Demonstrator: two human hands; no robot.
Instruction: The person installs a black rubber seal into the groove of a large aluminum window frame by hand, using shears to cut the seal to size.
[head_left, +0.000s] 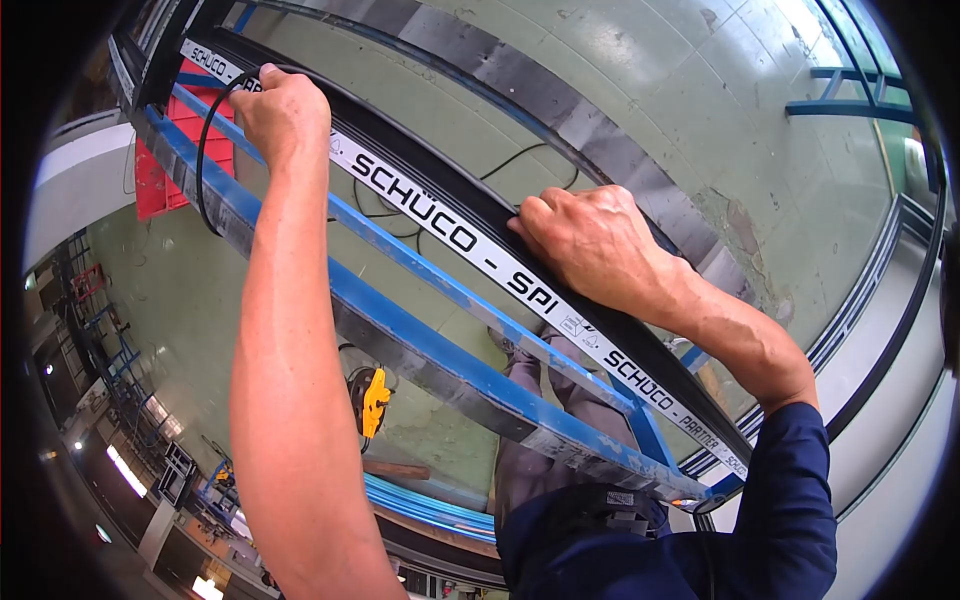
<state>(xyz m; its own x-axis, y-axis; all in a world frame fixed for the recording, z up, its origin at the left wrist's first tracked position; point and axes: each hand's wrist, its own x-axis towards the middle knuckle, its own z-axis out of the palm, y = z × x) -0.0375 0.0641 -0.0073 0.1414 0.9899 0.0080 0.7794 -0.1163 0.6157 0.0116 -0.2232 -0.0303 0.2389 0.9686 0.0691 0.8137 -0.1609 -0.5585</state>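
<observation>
A long black frame profile (440, 165) with white printed protective tape (415, 205) along its side runs diagonally across the view. Near its far left end, my left hand (283, 115) is closed on a thin black rubber seal (203, 165), which hangs in a loop below the fingers. The seal also lies along the top of the profile between my hands. Further right, my right hand (590, 240) rests on the profile with its fingers curled over the seal, thumb side toward the left hand. Its fingertips are partly hidden.
Blue support rails (430, 375) carry the profile. Slack black strip (410, 215) trails beneath it. A red panel (185, 150) sits at the left, a yellow tool (373, 402) below. White-and-black frames (880, 330) stand at the right.
</observation>
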